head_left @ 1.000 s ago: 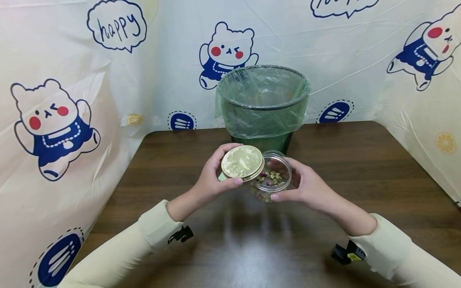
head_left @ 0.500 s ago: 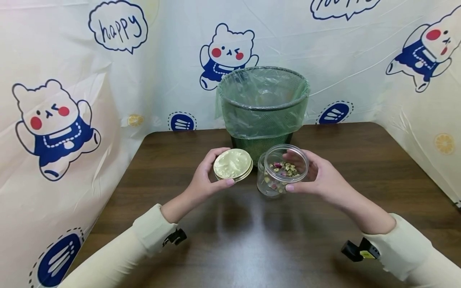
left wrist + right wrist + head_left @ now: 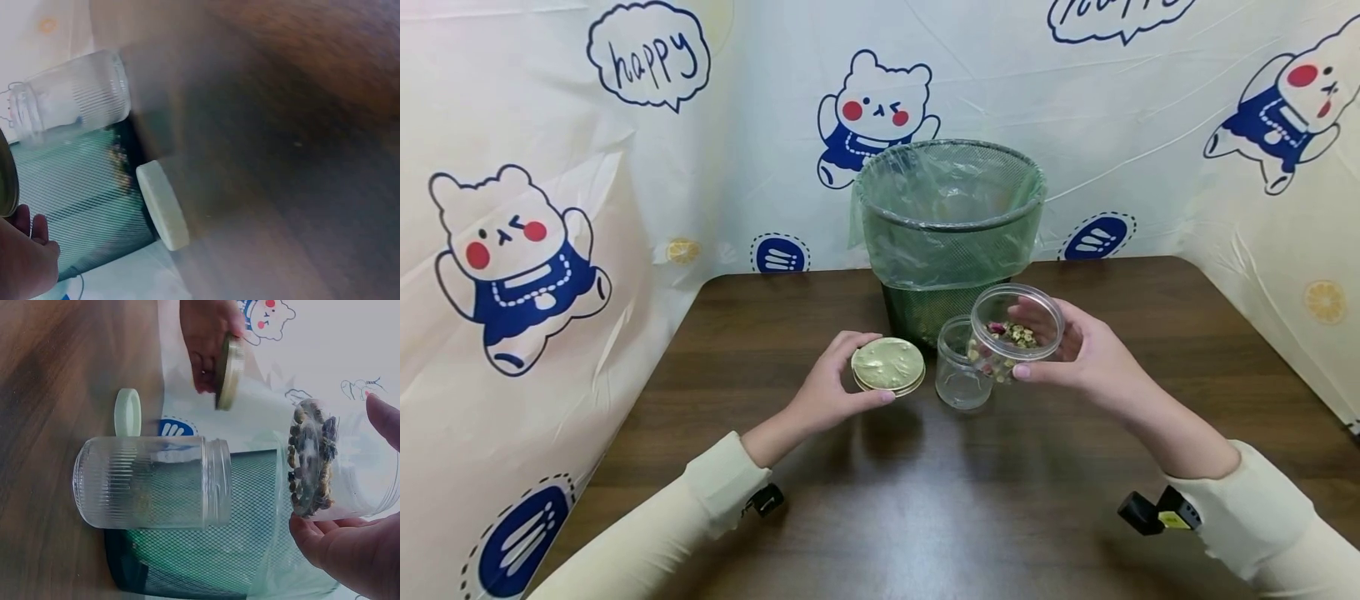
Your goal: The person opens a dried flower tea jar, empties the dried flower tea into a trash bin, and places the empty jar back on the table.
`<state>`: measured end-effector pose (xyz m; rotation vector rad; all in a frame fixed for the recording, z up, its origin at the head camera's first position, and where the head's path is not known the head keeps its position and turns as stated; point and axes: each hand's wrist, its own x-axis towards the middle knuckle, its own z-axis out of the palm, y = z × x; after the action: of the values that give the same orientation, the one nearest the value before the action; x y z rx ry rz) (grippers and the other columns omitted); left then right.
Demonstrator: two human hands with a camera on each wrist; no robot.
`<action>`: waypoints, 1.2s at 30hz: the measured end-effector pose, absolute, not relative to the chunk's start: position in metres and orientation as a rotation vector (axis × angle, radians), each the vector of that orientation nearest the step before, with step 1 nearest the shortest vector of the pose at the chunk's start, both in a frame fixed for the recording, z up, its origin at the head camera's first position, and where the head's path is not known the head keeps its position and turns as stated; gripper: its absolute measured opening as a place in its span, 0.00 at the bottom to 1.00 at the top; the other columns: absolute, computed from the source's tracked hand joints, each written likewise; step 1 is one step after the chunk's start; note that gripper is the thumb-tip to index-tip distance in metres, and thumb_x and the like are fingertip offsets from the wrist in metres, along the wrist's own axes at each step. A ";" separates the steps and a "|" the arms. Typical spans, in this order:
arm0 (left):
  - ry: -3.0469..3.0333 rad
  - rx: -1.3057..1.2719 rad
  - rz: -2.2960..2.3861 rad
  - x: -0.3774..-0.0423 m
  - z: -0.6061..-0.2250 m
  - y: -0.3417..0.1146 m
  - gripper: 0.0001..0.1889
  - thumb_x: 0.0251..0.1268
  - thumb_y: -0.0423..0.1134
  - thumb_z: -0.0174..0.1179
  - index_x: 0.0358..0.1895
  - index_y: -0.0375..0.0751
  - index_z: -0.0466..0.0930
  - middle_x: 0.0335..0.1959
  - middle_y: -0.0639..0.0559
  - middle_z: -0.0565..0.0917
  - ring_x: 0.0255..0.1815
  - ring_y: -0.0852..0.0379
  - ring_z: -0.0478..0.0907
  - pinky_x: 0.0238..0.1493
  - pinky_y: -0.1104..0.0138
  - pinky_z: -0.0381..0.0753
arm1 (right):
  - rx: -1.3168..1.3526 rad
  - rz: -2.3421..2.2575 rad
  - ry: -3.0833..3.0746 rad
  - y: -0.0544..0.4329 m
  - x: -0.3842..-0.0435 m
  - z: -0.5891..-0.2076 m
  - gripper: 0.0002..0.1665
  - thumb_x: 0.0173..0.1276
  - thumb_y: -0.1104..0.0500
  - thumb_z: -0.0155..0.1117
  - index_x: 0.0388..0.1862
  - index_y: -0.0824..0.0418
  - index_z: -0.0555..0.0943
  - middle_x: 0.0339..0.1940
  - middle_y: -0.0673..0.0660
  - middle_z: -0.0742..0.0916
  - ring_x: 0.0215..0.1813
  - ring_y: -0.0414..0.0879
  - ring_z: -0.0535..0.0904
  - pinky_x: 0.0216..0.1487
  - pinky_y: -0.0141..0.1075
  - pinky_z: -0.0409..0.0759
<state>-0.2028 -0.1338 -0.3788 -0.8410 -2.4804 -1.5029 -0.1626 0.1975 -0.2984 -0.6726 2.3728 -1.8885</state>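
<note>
My left hand (image 3: 827,390) holds a round gold lid (image 3: 887,364) by its edge, thumb in front, above the table. My right hand (image 3: 1101,358) grips a clear wide-mouthed jar (image 3: 369,465), tilted slightly, with dried flowers (image 3: 1018,335) gathered at its bottom. Just left of that jar, a ribbed clear glass jar (image 3: 962,387) stands upright and lidless on the table; no flowers show inside it. A pale green lid (image 3: 128,412) lies flat on the table near the ribbed jar; in the head view it is hidden behind the left hand and gold lid.
Behind the jars stands a mesh waste bin (image 3: 925,312) lined with a green plastic bag (image 3: 951,258). The brown wooden table (image 3: 760,317) is backed by a printed cloth (image 3: 737,150) on three sides.
The right hand has carried the flower jar rightward and up, off the ribbed jar, which now shows. The left hand has drawn left and lower with the gold lid.
</note>
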 end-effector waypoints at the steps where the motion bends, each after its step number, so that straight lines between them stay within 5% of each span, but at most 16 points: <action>1: -2.510 -0.823 -1.473 -0.203 -0.381 -0.134 0.37 0.44 0.44 0.76 0.62 0.45 0.74 0.55 0.55 0.73 0.58 0.56 0.69 0.60 0.54 0.66 | -0.665 -1.890 2.375 0.198 -0.163 -0.298 0.40 0.57 0.71 0.71 0.68 0.65 0.67 0.63 0.60 0.77 0.63 0.42 0.74 0.51 0.31 0.78; 8: -2.663 -0.761 -1.321 -0.207 -0.393 -0.136 0.38 0.43 0.51 0.77 0.63 0.50 0.75 0.54 0.58 0.73 0.57 0.57 0.69 0.59 0.52 0.68 | -0.646 -1.917 2.389 0.202 -0.166 -0.296 0.39 0.58 0.73 0.69 0.68 0.68 0.65 0.62 0.58 0.78 0.60 0.42 0.75 0.52 0.29 0.76; 36: -3.017 -0.800 -0.797 -0.212 -0.415 -0.110 0.48 0.37 0.64 0.75 0.62 0.38 0.75 0.52 0.50 0.75 0.55 0.54 0.71 0.56 0.61 0.72 | -0.588 -1.938 2.381 0.211 -0.166 -0.297 0.39 0.60 0.71 0.68 0.70 0.65 0.65 0.62 0.57 0.77 0.60 0.42 0.75 0.52 0.29 0.76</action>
<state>-0.2119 -0.1103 -0.4146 -0.8001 -3.0167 -0.7975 -0.1655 0.2106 -0.2970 -0.5875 2.3811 -1.9381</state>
